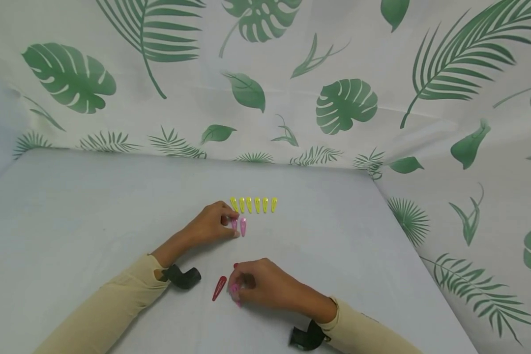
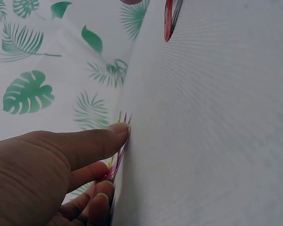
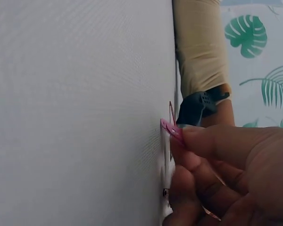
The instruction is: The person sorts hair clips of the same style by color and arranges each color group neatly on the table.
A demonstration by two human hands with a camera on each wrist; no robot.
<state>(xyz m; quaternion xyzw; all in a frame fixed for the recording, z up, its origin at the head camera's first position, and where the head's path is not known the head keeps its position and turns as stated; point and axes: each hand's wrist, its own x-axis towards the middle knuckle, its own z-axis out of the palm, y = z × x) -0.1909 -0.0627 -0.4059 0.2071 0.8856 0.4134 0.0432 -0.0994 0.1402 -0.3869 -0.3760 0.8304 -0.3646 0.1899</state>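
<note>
My left hand [image 1: 212,223] pinches a pink snap hair clip [image 1: 234,224] at the table surface, thumb at one end and a finger at the other. Just right of it lies a second pink clip [image 1: 243,227]. Nearer the front, my right hand [image 1: 267,284] holds another pink hair clip [image 3: 172,132] between thumb and fingertip, low over the table. To its left lies a red hair clip [image 1: 219,288], tilted. A bit of red [image 1: 236,265] shows past the right hand's fingers; the rest of it is hidden.
A row of several yellow hair clips [image 1: 257,205] lies just behind the pink ones. The table [image 1: 93,211] has a white cover. A leaf-printed cloth [image 1: 287,98] stands along its back and right side. Dark wrist mounts [image 1: 182,277] sit at both sleeves.
</note>
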